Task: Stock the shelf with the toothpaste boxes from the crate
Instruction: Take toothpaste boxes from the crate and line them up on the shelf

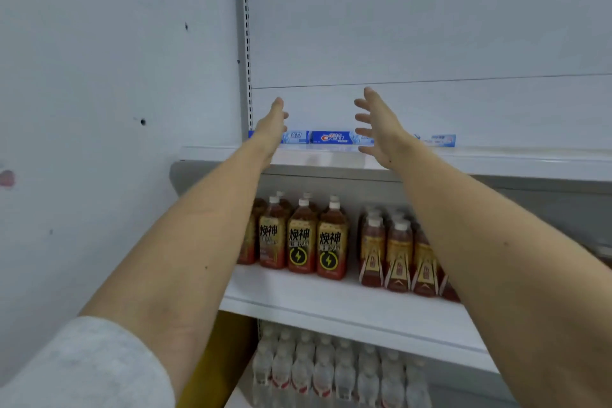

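Note:
Blue and white toothpaste boxes lie in a row along the back of the top shelf [324,161]. One box [332,137] shows fully between my hands, another [297,137] lies to its left, and a third [440,140] lies further right. My left hand [273,126] reaches up in front of the left end of the row, fingers straight, holding nothing. With fingers spread, my right hand [376,124] is raised in front of the row and holds nothing either. The crate is not in view.
Brown drink bottles [299,242] stand on the middle shelf, with a second group [399,255] to their right. Clear water bottles [331,371] fill the lowest shelf. A white wall [99,109] and a slotted upright [244,43] bound the shelves on the left.

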Action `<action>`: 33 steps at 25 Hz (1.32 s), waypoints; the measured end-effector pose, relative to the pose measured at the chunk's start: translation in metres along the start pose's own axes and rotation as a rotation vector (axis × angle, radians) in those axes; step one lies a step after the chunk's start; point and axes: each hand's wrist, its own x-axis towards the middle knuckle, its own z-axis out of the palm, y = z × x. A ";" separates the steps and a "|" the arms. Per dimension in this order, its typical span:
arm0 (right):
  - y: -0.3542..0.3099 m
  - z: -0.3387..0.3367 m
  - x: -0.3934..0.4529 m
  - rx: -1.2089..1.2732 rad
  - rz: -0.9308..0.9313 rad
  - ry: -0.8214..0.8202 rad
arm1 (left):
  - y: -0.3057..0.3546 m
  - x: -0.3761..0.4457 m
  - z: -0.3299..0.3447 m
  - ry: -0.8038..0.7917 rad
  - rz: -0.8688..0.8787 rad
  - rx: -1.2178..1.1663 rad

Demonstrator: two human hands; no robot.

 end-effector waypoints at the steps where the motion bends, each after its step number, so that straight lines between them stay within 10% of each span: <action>1: 0.007 0.005 -0.008 0.032 -0.015 0.013 | -0.013 -0.007 0.009 0.002 0.011 -0.038; 13: 0.115 0.053 -0.111 0.077 0.025 0.128 | -0.128 -0.095 0.032 -0.117 -0.070 -0.301; 33: 0.483 -0.021 -0.371 0.069 0.911 0.123 | -0.480 -0.354 0.157 -0.267 -0.920 -0.069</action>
